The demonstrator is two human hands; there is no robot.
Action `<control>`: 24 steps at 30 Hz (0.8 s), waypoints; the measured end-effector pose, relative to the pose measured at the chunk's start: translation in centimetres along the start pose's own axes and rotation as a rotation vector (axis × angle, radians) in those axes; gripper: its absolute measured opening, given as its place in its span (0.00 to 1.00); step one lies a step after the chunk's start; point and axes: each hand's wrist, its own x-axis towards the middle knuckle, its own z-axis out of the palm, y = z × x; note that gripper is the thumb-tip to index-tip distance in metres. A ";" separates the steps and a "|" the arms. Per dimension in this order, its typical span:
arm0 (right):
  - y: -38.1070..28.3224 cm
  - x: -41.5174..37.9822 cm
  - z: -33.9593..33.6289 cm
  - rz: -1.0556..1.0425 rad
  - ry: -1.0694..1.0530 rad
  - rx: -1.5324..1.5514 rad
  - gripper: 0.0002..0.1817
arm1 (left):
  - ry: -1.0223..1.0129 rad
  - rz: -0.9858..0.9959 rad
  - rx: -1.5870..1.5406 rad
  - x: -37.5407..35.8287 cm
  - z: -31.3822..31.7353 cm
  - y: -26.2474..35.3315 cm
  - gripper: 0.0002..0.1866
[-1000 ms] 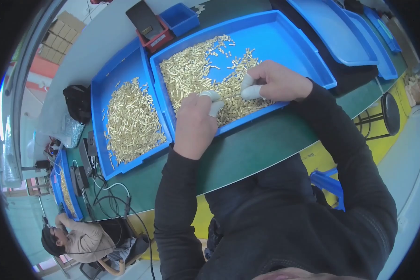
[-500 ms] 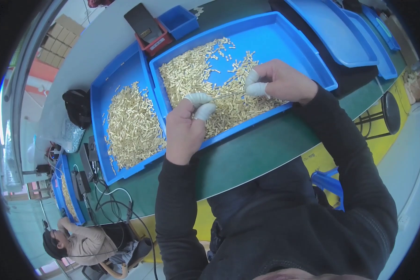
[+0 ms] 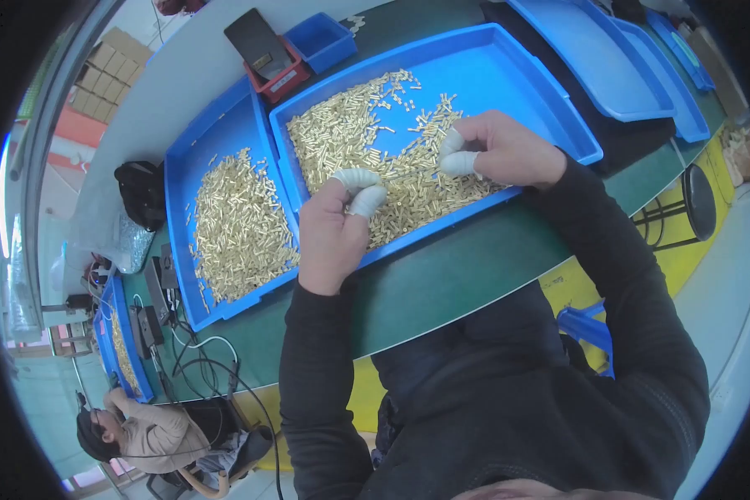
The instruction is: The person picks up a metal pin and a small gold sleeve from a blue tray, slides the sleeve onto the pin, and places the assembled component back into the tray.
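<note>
Over the large blue tray [image 3: 467,58], both my hands are raised above a spread of small brass-coloured metal pins [image 3: 333,137]. My left hand [image 3: 335,229] has white coverings on thumb and forefinger, pressed together in a pinch. To its right, my right hand [image 3: 504,152] pinches the same way, its thumb and forefinger also wrapped in white. A faint thin line seems to run between the two pinches, but I cannot make out what it is. The fingertip coverings hide whatever is held.
A second blue tray [image 3: 183,167] with a heap of similar pins adjoins on the left. Behind stand a red bin [image 3: 279,82] and a small blue bin [image 3: 321,42]. Cables [image 3: 200,358] hang at the green table's [image 3: 442,287] left. Another person [image 3: 154,429] sits at lower left.
Both hands hold nearly the same pose above the pins, still pinched. The view has shifted very slightly.
</note>
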 end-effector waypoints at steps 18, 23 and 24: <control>-1.3 0.0 0.7 0.134 0.011 0.175 0.05 | 0.051 0.070 0.015 -0.2 0.3 -0.1 0.08; -0.9 0.0 0.5 0.043 0.038 0.120 0.05 | 0.050 -0.004 -0.078 -0.2 0.0 -0.3 0.07; -0.6 -0.1 0.4 -0.004 0.048 0.086 0.04 | 0.058 -0.006 -0.080 -0.2 0.0 -0.2 0.07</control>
